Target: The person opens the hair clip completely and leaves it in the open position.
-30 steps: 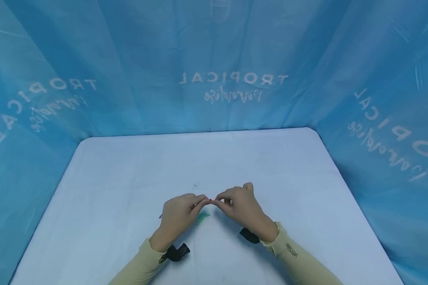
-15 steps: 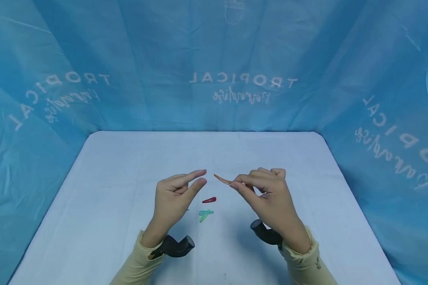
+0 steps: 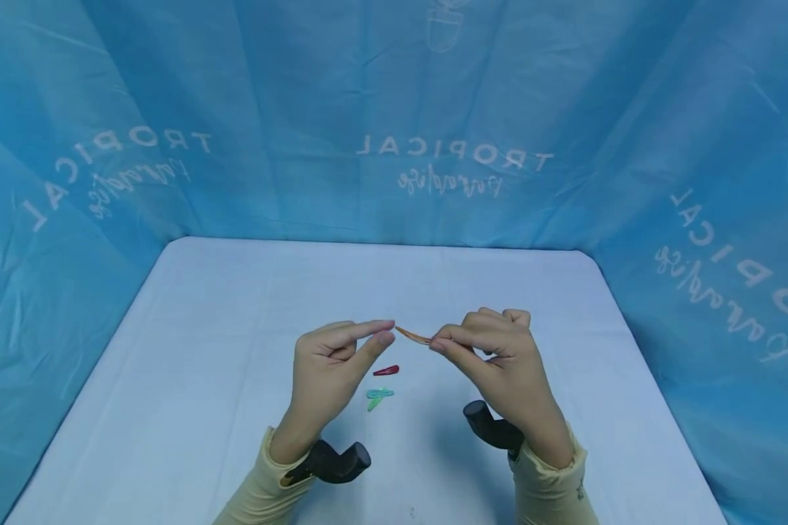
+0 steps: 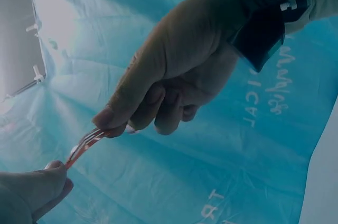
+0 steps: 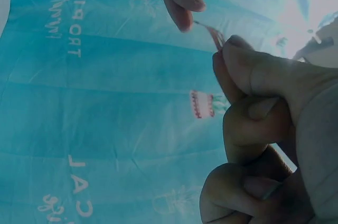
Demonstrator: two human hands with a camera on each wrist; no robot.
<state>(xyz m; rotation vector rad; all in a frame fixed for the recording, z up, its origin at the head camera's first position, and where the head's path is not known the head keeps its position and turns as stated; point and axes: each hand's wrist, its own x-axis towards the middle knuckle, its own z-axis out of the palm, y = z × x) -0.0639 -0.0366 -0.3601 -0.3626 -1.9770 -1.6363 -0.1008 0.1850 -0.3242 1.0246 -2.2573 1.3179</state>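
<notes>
An orange snap hair clip [image 3: 413,336] hangs above the table between my hands. My right hand [image 3: 499,357] pinches one end between thumb and index finger; its other fingers are curled. The clip's strands spread apart in the left wrist view, where the clip [image 4: 84,145] slants down to my left hand [image 4: 31,192]. My left hand [image 3: 331,364] has its thumb and index finger stretched toward the clip's narrow tip, with a small gap between them. The tip is at these fingertips; whether it touches them is hard to tell.
A red hair clip [image 3: 386,370] lies on the white table [image 3: 249,306] below the hands. Nearer, a teal hair clip [image 3: 384,392] crosses a green one [image 3: 373,403]. Blue printed curtains [image 3: 302,182] surround the table. Black wrist cameras [image 3: 338,463] stick out from both sleeves.
Both hands were together at a small red piece, then rose and parted. The red clip now lies on the table and the right hand holds the orange one. Lately the left hand moved right, toward its tip.
</notes>
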